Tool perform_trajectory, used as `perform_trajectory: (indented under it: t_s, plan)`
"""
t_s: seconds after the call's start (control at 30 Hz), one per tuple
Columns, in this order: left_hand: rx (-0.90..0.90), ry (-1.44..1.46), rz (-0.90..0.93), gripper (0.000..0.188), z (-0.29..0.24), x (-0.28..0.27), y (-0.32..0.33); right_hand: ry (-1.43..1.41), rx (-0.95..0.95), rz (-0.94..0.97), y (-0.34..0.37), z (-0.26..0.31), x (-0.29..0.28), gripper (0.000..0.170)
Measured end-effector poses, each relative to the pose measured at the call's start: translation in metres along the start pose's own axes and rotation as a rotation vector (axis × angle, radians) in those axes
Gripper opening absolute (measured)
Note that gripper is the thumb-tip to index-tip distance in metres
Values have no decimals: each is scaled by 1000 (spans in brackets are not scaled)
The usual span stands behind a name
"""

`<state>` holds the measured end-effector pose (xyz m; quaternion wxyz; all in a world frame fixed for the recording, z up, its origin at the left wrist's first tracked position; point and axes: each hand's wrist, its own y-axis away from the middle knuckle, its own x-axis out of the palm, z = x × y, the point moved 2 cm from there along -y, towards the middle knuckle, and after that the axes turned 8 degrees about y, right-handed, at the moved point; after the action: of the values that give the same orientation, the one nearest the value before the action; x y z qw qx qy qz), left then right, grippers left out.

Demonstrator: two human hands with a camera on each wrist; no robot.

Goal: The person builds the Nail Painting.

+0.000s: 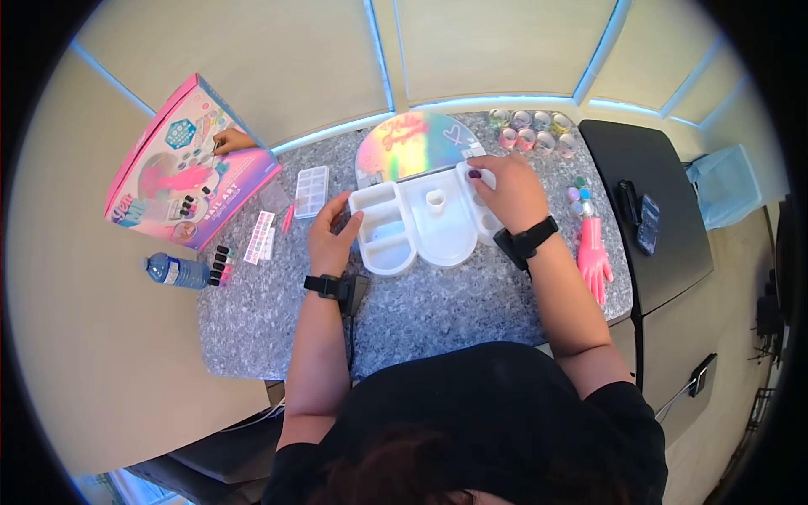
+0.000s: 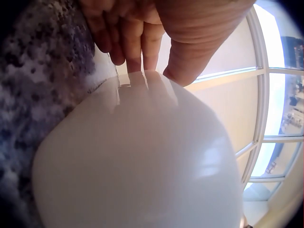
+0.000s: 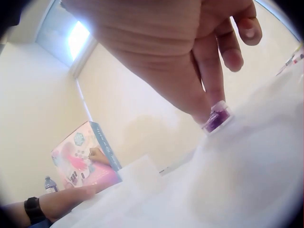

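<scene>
A white compartment tray (image 1: 449, 244) with a shiny rainbow lid (image 1: 418, 145) standing up behind it lies on the speckled table. The left hand (image 1: 330, 240) touches the tray's left side, its thumb at the rim and fingers along the outer wall; the left wrist view shows fingertips against the white wall (image 2: 142, 156). Over the tray's right compartments, the right hand (image 1: 512, 195) pinches a small clear pot with purple contents (image 3: 218, 118) between thumb and index finger, other fingers loosely bent.
Left: a nail art box (image 1: 189, 164), a lidded case (image 1: 311, 192), sticker sheets (image 1: 259, 237), a water bottle (image 1: 177, 271) and small polish bottles (image 1: 220, 268). Right: stacked clear jars (image 1: 535, 133), several small pots (image 1: 581, 198) and a pink model hand (image 1: 594, 261).
</scene>
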<state>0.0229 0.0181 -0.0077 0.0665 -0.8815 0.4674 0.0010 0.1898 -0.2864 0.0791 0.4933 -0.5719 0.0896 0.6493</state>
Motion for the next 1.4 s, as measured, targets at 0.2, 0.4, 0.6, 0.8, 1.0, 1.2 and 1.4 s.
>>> perform_trajectory:
  t_s: [0.2, 0.4, 0.6, 0.8, 1.0, 1.2, 1.4]
  plan:
    - [-5, 26, 0, 52, 5, 0, -1, -9, 17, 1, -1, -1, 6, 20]
    - [-11, 47, -5, 52, 4, 0, 0, -3, 49, 38, -1, -5, 8, 19]
    - [-18, 40, -7, 52, 0, 1, 2, 41, 76, 134, 3, -3, 4, 21]
    - [-16, 57, 47, 54, 0, 0, 2, 57, 91, -28, 18, -63, -27, 27]
    - [-36, 2, 75, 55, -9, -2, 6, 441, 443, 166, 28, -158, -68, 30]
    - [-25, -80, 161, 57, -20, -5, 10, 484, 490, 352, 7, -187, -67, 33]
    - [-65, -310, 178, 65, -60, 1, 32, 551, 484, 363, 0, -200, -59, 32]
